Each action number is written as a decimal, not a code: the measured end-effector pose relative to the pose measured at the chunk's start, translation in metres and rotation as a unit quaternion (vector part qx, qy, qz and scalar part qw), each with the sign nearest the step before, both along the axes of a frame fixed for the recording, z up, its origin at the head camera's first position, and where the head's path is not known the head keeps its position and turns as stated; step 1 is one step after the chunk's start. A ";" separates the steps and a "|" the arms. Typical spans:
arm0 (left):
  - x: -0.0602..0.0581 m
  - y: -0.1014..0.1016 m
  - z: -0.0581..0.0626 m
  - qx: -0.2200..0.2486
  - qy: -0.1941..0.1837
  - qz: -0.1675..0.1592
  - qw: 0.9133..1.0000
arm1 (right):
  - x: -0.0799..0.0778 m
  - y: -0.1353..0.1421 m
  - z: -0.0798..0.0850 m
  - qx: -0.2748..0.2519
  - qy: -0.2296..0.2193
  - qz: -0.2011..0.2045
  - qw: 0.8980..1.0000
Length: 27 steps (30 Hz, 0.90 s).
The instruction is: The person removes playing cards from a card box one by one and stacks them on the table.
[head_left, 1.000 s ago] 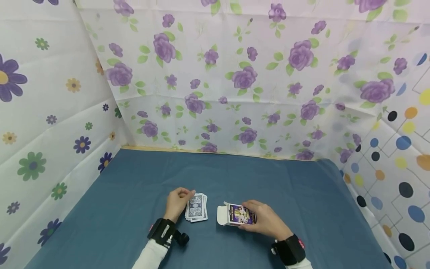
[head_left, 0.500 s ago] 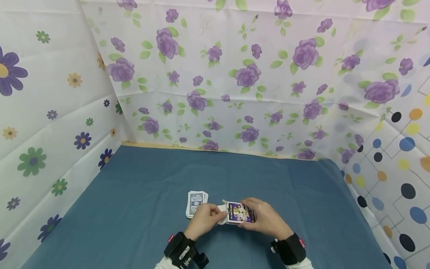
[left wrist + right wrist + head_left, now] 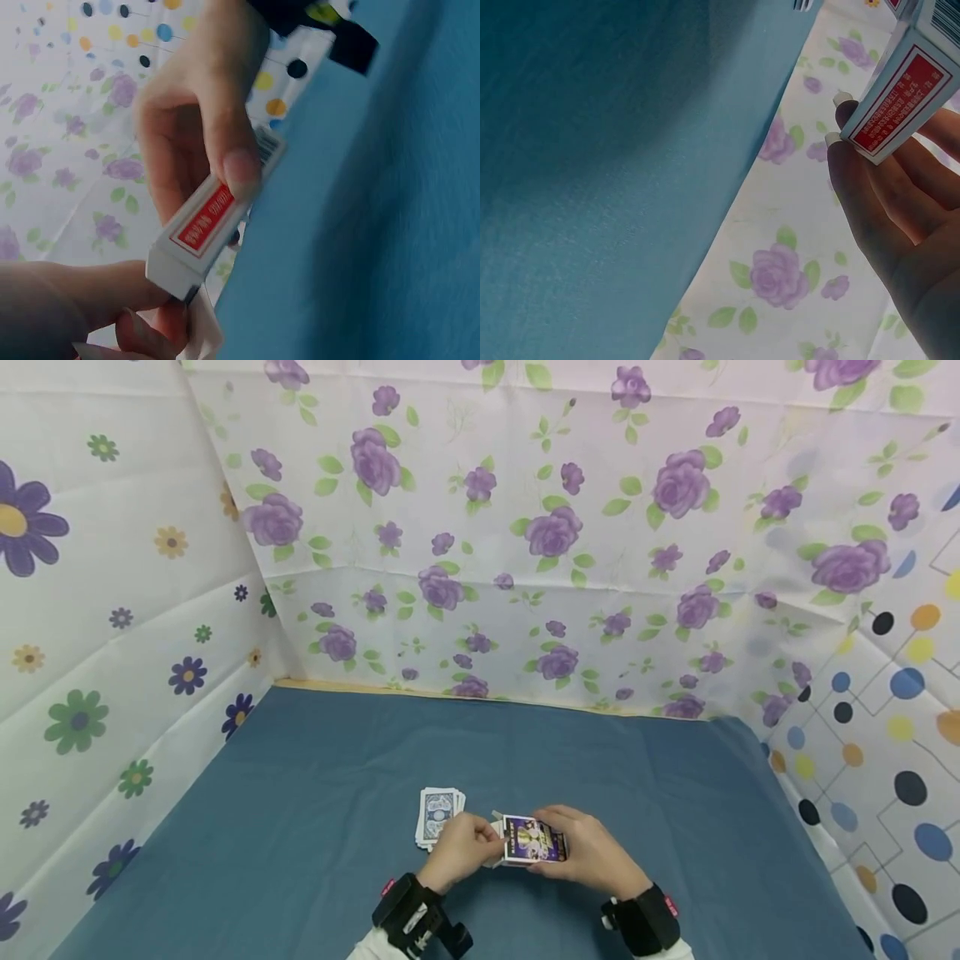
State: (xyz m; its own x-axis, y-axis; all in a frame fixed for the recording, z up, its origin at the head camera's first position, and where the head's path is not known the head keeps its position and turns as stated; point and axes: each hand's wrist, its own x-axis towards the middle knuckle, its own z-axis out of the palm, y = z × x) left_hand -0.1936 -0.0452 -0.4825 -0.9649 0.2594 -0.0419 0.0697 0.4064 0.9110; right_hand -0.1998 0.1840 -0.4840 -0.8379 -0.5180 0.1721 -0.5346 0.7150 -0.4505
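Note:
A small playing card box [image 3: 529, 841], purple and gold on its top face, lies in my right hand [image 3: 588, 850], gripped between thumb and fingers. At the box's left end my left hand [image 3: 459, 852] has its curled fingertips pinched at the opening, beside a white flap [image 3: 204, 326]. What exactly lies between those fingertips is partly hidden. The left wrist view shows the box's white side with a red label. In the right wrist view, fingers [image 3: 877, 199] wrap under the box. Left of it, a slightly uneven stack of playing cards [image 3: 438, 814] lies face down, partly behind my left hand.
A blue cloth [image 3: 360, 752] covers the table. A floral curtain [image 3: 480, 543] rises behind its far edge, with patterned sheets at the left and right sides. Both wrists wear black camera straps.
My left hand has left the card stack and moved right to the box's open end. Since half a second ago, the box has shifted slightly left and the left hand stays there.

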 end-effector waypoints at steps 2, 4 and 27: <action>0.001 -0.001 -0.002 0.023 -0.029 0.000 0.999 | 0.001 0.000 -0.001 -0.001 -0.001 0.004 1.000; 0.002 -0.001 -0.004 0.040 -0.053 0.002 0.998 | 0.001 0.000 -0.001 0.001 -0.005 0.006 1.000; 0.006 -0.025 0.002 0.069 -0.100 -0.017 0.992 | 0.002 0.002 -0.004 0.005 -0.008 0.003 1.000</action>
State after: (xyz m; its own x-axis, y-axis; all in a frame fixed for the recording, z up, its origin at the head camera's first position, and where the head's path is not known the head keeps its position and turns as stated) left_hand -0.1880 -0.0703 -0.4806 -0.9317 0.3076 -0.1932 -0.1068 0.2765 0.9551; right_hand -0.1982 0.1864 -0.4880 -0.8370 -0.5252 0.1539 -0.5323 0.7161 -0.4515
